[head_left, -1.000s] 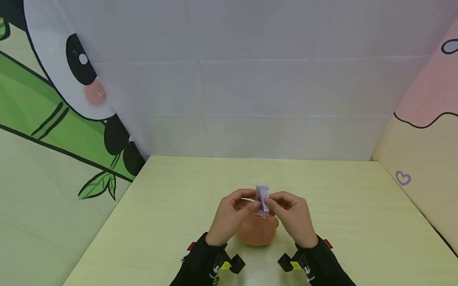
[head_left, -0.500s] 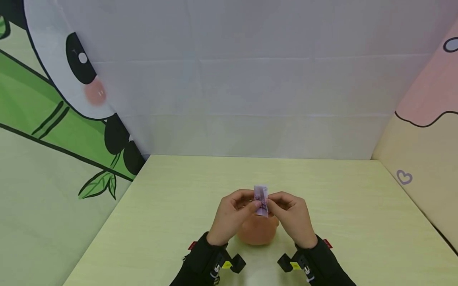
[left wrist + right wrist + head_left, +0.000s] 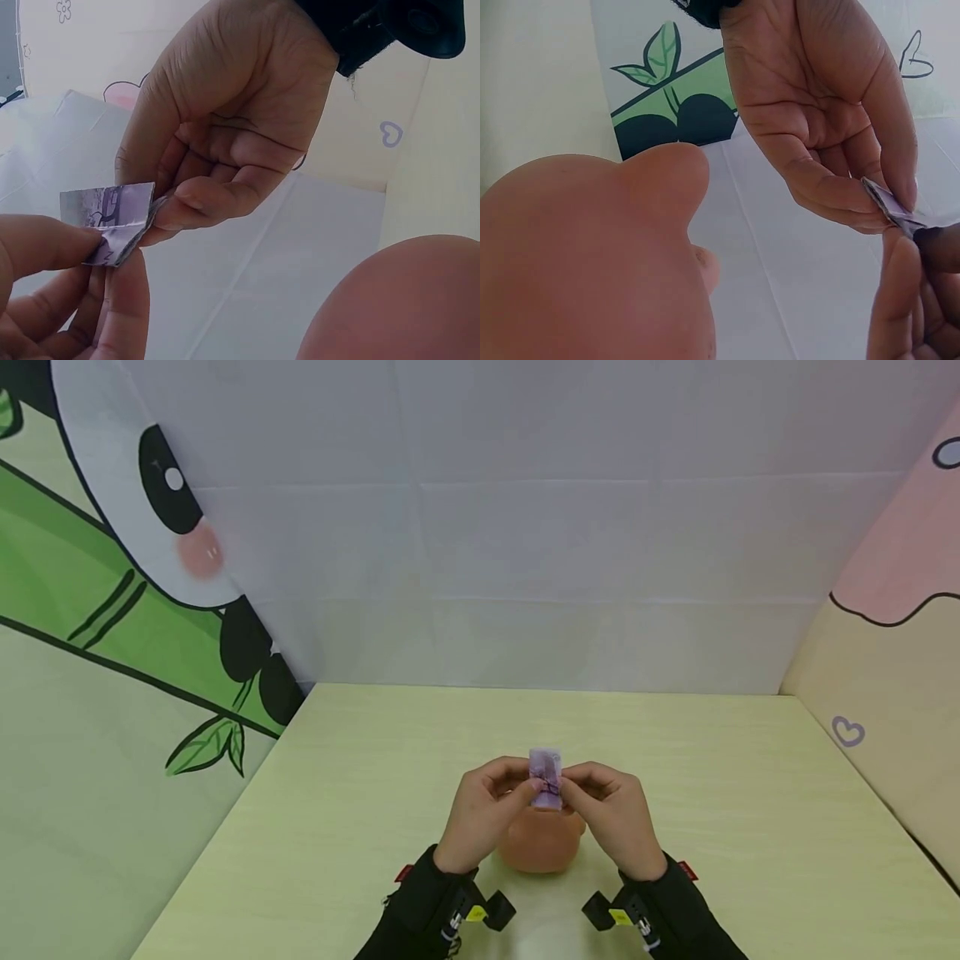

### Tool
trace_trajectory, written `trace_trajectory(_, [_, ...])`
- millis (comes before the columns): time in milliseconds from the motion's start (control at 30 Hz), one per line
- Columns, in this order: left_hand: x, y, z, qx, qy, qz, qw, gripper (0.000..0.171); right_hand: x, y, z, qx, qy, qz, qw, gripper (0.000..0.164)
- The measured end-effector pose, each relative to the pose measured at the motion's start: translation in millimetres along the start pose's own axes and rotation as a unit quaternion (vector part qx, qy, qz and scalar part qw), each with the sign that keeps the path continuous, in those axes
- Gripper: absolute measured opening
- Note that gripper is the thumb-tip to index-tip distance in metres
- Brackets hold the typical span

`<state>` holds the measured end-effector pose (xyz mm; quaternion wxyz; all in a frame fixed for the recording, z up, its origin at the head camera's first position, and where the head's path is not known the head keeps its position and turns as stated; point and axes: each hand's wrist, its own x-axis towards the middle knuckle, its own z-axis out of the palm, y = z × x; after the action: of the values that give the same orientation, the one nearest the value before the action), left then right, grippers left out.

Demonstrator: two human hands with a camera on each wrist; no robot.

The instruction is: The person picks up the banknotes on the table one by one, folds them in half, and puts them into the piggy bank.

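A folded purple banknote (image 3: 546,768) stands upright between my hands, over the far side of a round orange-brown piggy bank (image 3: 542,843). With thumb and fingers my left hand (image 3: 480,814) pinches the note's left edge. At its right edge my right hand (image 3: 618,814) pinches it too. In the left wrist view the banknote (image 3: 112,214) shows a printed face with a crease across it. The right wrist view shows the note (image 3: 891,204) almost edge-on, with the piggy bank's (image 3: 585,255) ear and snout beside it. A slot on the bank cannot be seen.
The pale yellow table (image 3: 360,777) runs back to a white cloth wall (image 3: 525,568). A panda and bamboo print (image 3: 150,585) covers the left side. Pink and cream cloth (image 3: 892,693) hangs at the right. A small camera sits on each black sleeve.
The banknote has turned from a narrow, angled strip to a broader printed face and shifted slightly left. Both hands stay almost in place, and the piggy bank has not moved.
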<state>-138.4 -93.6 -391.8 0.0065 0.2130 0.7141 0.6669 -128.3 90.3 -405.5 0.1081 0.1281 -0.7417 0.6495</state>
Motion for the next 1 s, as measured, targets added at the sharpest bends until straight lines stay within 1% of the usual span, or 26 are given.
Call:
trace_trajectory(267, [0.3,0.5,0.3,0.002,0.007,0.002,1.0,0.023,0.5,0.1,0.1,0.0,-0.002,0.004,1.0,0.011])
trace_trajectory(500, [0.6,-1.1,0.4,0.004,0.015,0.006,0.9999,0.022,-0.5,-2.0,-1.5,0.004,-0.022,-0.003,1.0,0.016])
trace_trajectory(667, [0.7,-1.6,0.5,-0.001,0.019,0.006,0.9998,0.02,-1.8,-3.4,-1.9,0.005,-0.027,-0.01,1.0,0.019])
trace_trajectory(867, [-0.1,-0.2,0.7,-0.001,0.015,0.008,0.9999,0.02,-2.1,-3.1,-0.8,0.028,-0.027,-0.024,0.999,0.019])
trace_trajectory(1000, [0.0,-0.8,1.0,0.002,0.016,0.007,0.9998,0.02,-1.6,-3.9,-0.5,0.024,-0.02,-0.027,0.999,0.015])
